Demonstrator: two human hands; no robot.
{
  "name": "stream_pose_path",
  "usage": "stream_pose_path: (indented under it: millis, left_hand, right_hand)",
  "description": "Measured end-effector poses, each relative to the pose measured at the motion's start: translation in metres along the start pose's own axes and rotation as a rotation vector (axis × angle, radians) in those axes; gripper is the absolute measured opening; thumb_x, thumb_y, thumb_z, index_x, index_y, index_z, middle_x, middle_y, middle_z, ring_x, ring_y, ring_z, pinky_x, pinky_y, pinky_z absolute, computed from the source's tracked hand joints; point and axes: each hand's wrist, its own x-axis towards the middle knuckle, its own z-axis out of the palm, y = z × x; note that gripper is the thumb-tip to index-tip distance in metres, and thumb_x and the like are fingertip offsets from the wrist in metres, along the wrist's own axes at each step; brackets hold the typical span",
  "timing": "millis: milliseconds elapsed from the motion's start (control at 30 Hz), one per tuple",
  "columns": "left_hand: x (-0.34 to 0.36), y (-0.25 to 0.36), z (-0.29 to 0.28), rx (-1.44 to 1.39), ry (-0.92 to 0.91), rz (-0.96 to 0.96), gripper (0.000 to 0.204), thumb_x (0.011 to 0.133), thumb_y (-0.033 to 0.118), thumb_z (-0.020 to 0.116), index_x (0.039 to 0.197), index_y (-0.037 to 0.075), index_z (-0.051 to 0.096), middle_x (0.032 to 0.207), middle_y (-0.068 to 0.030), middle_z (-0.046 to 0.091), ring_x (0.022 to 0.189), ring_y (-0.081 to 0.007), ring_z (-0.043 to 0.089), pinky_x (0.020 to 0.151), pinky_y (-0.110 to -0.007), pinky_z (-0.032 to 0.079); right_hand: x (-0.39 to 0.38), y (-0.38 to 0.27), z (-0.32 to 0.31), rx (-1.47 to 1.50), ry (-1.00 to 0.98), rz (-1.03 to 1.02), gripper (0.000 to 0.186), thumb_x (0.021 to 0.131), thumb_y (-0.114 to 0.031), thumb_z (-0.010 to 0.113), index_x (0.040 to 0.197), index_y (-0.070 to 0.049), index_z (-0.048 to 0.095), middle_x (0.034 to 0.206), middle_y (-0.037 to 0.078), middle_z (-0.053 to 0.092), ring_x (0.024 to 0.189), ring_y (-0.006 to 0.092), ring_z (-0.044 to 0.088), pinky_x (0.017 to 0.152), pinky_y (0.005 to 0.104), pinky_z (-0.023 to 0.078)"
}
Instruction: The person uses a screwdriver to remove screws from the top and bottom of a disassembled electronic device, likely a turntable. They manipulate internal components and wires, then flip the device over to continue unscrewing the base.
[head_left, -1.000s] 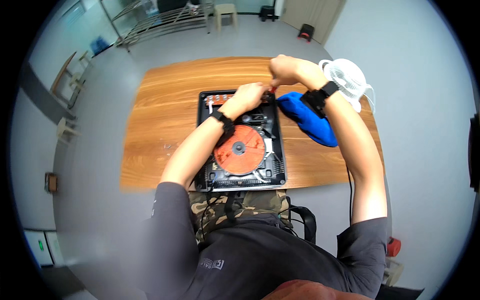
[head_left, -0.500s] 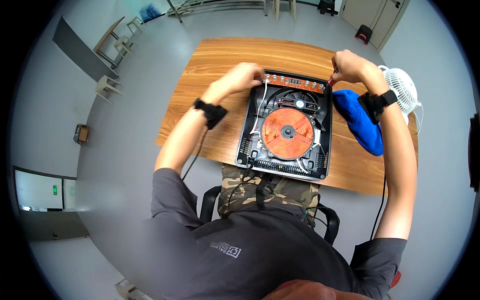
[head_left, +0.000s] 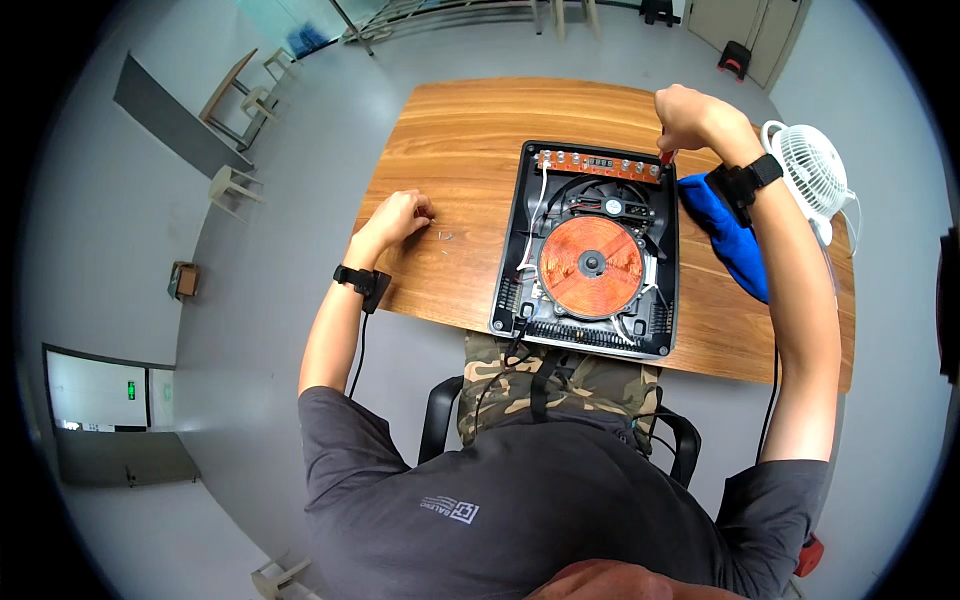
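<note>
In the head view, an open case [head_left: 515, 225] lies on the table [head_left: 450, 140] in front of the person, its insides facing up. The right hand [head_left: 690, 115] is closed around a red tool [head_left: 667, 157], mostly hidden by the fingers, at the case's far right corner. The left hand [head_left: 400, 217] rests on the table left of the case, fingers curled beside some small bits [head_left: 445, 236]; whether it pinches anything, I cannot tell.

To work well here, the tool is probably best held upright and pressed straight down, with light turns, its tip clear of the board [head_left: 600, 165]. The left hand would do best to take one bit at a time; they look easy to lose.

Counted: one case, one board, one coil [head_left: 590, 265], one cooling fan [head_left: 613, 206], one tool, one blue pouch [head_left: 735, 240], one white fan [head_left: 812, 165]. The bits are a few, too small to count surely.
</note>
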Motion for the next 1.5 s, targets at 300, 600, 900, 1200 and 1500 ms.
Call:
stream_pose_path:
  millis: [300,600,900,1200,1500]
  left_hand:
    - [0.014,-0.010,0.014,0.007,-0.032,0.054,0.015,0.080,0.006,0.077,0.093,0.001,0.072,0.090,-0.0161,0.073,0.087,-0.0337,0.071,0.078,-0.042,0.056]
    - [0.018,-0.009,0.016,-0.023,-0.021,0.052,0.008,0.082,0.007,0.073,0.084,0.000,0.069,0.084,-0.0181,0.071,0.082,-0.0364,0.069,0.074,-0.043,0.054]
    - [0.017,-0.006,0.015,-0.006,-0.020,0.020,0.008,0.084,0.006,0.072,0.086,0.000,0.068,0.085,-0.0195,0.070,0.081,-0.0386,0.067,0.074,-0.044,0.053]
    - [0.009,-0.019,0.003,-0.035,-0.010,-0.045,0.011,0.085,0.005,0.072,0.095,0.000,0.070,0.091,-0.0171,0.073,0.088,-0.0313,0.071,0.078,-0.039,0.056]
    - [0.007,-0.011,0.009,-0.082,0.075,0.027,0.018,0.086,0.004,0.073,0.103,0.000,0.072,0.100,-0.0158,0.072,0.091,-0.0305,0.071,0.082,-0.039,0.058]
  right_hand:
    - [-0.007,-0.019,-0.007,-0.025,0.010,0.027,0.019,0.079,-0.012,0.079,0.092,0.002,0.077,0.094,0.017,0.076,0.089,0.0311,0.075,0.079,0.0379,0.061]
    - [0.001,-0.014,-0.001,-0.019,-0.007,0.036,0.015,0.080,-0.009,0.077,0.091,0.001,0.078,0.092,0.014,0.078,0.087,0.0278,0.076,0.078,0.0376,0.062]
    - [-0.002,-0.019,-0.006,-0.032,-0.006,0.071,0.021,0.077,-0.012,0.080,0.093,0.000,0.078,0.098,0.018,0.076,0.090,0.0303,0.075,0.078,0.0383,0.062]
    - [-0.006,-0.015,-0.004,-0.012,-0.003,0.060,0.021,0.078,-0.012,0.080,0.095,0.001,0.077,0.097,0.018,0.076,0.091,0.0314,0.075,0.078,0.0389,0.061]
    - [-0.001,-0.018,-0.004,0.009,-0.032,0.045,0.019,0.079,-0.011,0.079,0.094,0.001,0.077,0.100,0.018,0.076,0.091,0.0318,0.075,0.079,0.0388,0.062]
